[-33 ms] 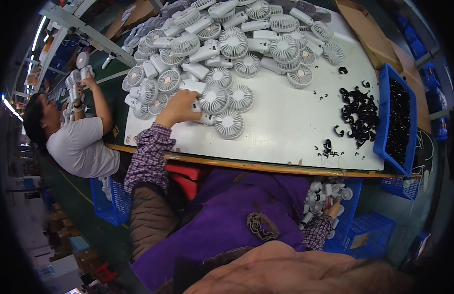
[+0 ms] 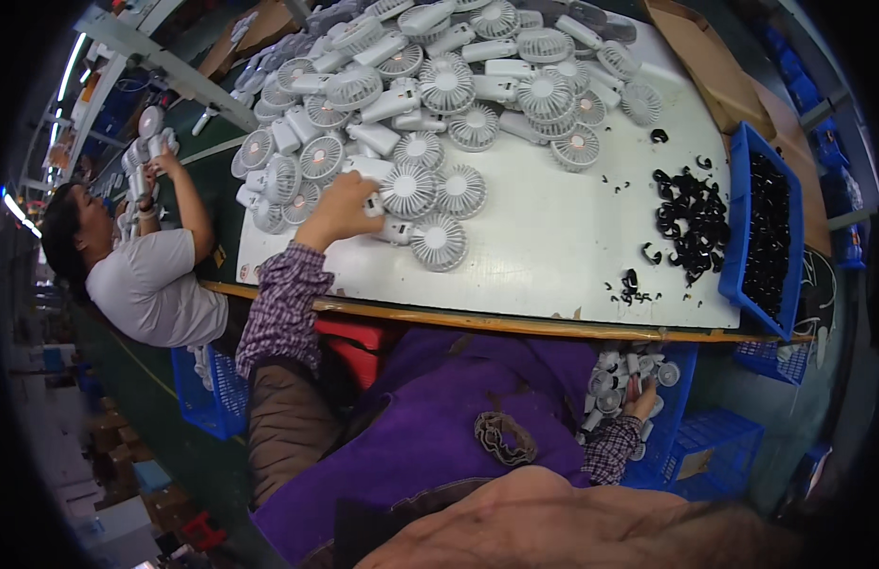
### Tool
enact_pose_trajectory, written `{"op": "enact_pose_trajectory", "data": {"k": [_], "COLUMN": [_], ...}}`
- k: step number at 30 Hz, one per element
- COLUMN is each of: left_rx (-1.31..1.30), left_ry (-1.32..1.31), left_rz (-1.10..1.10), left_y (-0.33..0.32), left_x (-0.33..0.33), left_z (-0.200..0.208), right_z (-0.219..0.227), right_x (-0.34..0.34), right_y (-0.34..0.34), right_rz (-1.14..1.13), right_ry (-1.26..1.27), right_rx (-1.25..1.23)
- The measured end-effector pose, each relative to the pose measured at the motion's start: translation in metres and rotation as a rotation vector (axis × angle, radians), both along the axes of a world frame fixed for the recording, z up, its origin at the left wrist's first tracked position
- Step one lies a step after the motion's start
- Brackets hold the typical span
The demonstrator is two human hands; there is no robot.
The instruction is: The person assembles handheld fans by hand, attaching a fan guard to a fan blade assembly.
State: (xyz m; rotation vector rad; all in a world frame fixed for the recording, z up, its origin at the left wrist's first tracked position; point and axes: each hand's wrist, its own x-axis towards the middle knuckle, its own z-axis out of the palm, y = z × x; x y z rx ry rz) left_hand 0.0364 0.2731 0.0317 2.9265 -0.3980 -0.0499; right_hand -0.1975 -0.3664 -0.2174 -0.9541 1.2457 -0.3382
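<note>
My left hand (image 2: 341, 211) is closed round the handle of a white handheld fan (image 2: 408, 190) on the table. Its fingers curl over the handle, and the round grille points right. Close by lie two more white fans, one just below it (image 2: 439, 241) and one to its right (image 2: 461, 191). Low at the right, my right hand (image 2: 640, 402) reaches into a blue crate (image 2: 681, 379) beside the table edge. The fingers there are bent round a white fan among several others, and partly hidden by them.
A large heap of white fans (image 2: 446, 83) covers the back of the table (image 2: 534, 256). Black curved pieces (image 2: 691, 220) lie in a pile at the right, beside a blue tray (image 2: 735, 248) of more. A co-worker (image 2: 155, 284) handles fans at the left.
</note>
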Motion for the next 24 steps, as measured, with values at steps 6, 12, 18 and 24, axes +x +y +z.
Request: {"op": "enact_pose_trajectory", "data": {"k": [6,12,18,24], "left_rx": [-0.591,-0.670,-0.943,-0.929], "left_ry": [-0.114,0.313,0.528,0.550], "left_rz": [0.059,-0.402,-0.163,-0.019], "left_y": [-0.076,-0.225,-0.238,-0.229], "left_x": [-0.030,-0.087,-0.100,-0.107], "left_z": [0.029,-0.025,-0.035,-0.042], "right_z": [0.131,0.255,0.257,0.223], "right_x": [0.057,0.113,0.121,0.129], "right_y": [0.099,0.216,0.222,0.221], "right_rz": [0.245,1.059,1.010,0.990], "right_ry": [-0.270,-0.720,-0.674,-0.594], "right_rx": [-0.188,-0.463,-0.816,-0.382]}}
